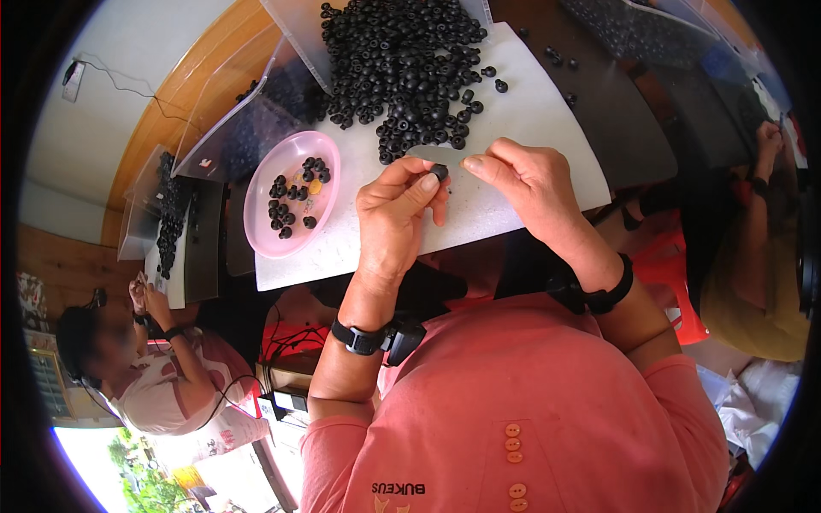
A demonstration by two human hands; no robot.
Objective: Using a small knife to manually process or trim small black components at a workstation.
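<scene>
Small black ring piece (439,172), pinched between thumb and forefinger of the left hand (395,218) just above the white counter (547,128), with the right hand (530,184) at its three o'clock, fingertips closed as if on something too fine to make out. At twelve o'clock lies a heap of black pieces (402,60); at nine o'clock a pink dish (261,231) holds a few more. The piece looks light, rubbery and prone to slip or roll, so a fingertip grip across its outer rim seems surest.
</scene>
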